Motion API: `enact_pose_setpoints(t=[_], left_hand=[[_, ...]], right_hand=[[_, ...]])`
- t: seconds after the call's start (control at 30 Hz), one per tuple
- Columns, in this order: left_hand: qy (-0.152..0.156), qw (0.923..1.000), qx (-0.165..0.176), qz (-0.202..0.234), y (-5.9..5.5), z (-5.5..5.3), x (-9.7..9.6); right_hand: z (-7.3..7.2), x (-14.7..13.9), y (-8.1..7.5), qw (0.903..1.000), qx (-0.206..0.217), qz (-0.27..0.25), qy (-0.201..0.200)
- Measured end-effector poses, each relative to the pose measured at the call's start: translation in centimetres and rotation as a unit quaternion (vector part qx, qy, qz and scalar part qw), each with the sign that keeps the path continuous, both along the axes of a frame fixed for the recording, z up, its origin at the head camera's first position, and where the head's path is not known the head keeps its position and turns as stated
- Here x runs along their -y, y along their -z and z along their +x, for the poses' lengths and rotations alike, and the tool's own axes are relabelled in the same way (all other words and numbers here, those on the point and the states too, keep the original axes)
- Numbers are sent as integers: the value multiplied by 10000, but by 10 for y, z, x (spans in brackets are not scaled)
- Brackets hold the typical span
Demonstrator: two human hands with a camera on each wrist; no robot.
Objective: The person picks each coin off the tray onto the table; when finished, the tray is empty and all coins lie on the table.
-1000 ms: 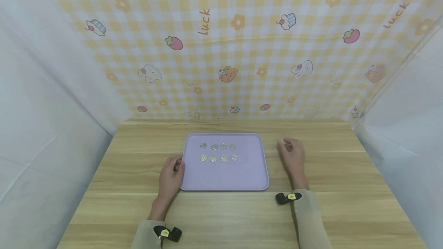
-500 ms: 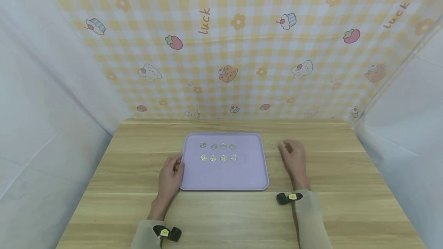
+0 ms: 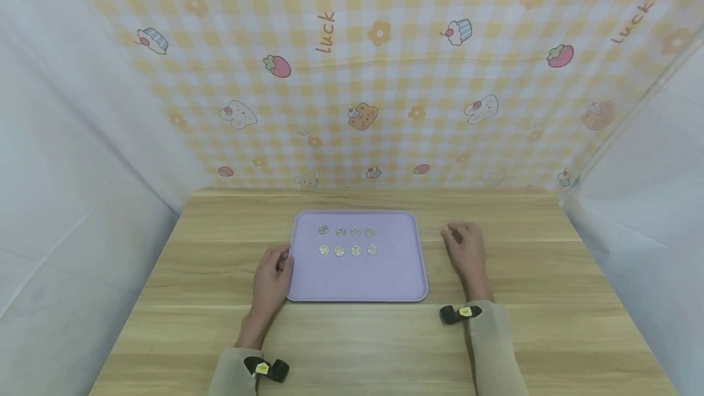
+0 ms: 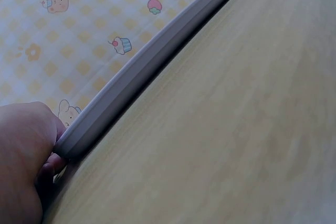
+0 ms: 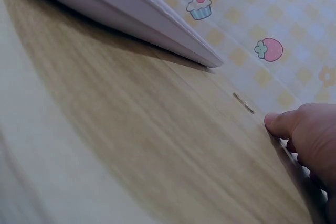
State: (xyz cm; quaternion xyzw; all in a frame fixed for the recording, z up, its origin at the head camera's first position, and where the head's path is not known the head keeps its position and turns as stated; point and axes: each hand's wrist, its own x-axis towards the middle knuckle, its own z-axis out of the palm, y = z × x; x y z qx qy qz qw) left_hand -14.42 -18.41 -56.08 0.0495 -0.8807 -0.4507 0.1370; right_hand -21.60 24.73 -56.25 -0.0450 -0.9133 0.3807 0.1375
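Observation:
The lilac tray (image 3: pixel 352 283) lies on the table, bearing two rows of small shiny coins (image 3: pixel 355 250). At its left side my left hand (image 3: pixel 272 275) grips the rim; in the left wrist view the tray's side (image 4: pixel 115 93) runs between the thumb side and the fingers below. My right hand (image 3: pixel 467 255) rests on the table right of the tray, fingers bent and fingertips low. Just left of those fingertips a coin (image 5: pixel 243 103) lies on the wood, apart from the thumb or finger (image 5: pixel 278 124). Whether anything is under or between the right fingertips is hidden.
The wooden table (image 3: pixel 352 347) reaches back to a yellow checked cloth (image 3: pixel 352 78) with printed cakes and strawberries. White sheets (image 3: pixel 71 170) hang at both sides. Each wrist wears a small black camera (image 3: pixel 273 370).
A shiny coin seen at the right fingertips a second ago no longer shows there, and those fingers have shifted slightly. The left hand, tray and coins on it stay in place.

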Motion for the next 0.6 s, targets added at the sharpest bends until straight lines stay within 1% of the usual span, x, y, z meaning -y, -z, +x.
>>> enact_pose_setpoints(t=[0.37,0.6], left_hand=[[-9,10000,43,1,-2,-1,-1],[9,10000,94,-2,-2,0,0]], right_hand=[[0,1,-1,10000,-51,23,-45],[0,1,-2,9999,11,87,-65]])
